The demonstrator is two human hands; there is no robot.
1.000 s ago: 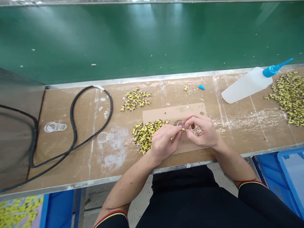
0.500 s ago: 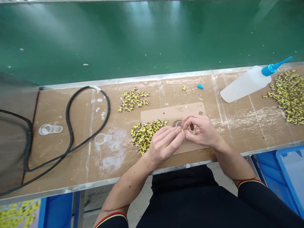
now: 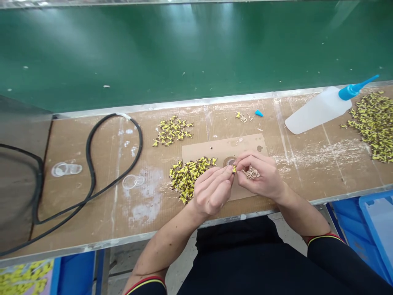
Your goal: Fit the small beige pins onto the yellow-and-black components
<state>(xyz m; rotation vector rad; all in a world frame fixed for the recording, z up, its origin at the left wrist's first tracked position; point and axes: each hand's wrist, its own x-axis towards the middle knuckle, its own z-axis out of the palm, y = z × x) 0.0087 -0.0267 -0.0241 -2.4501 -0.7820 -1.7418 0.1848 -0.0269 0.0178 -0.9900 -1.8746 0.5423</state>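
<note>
Black cable, L hand — yellow pile btwn.

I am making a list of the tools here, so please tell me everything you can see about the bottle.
The bottle has a pale, translucent white body, probably soft plastic, and a bright blue cap that narrows into a long, thin nozzle. It lies on its side on the brown work surface, its base toward the person and its nozzle pointing away to the right. A pile of yellow and dark pieces sits beside the cap end. No hand touches it. How full it is, I cannot tell.
</note>
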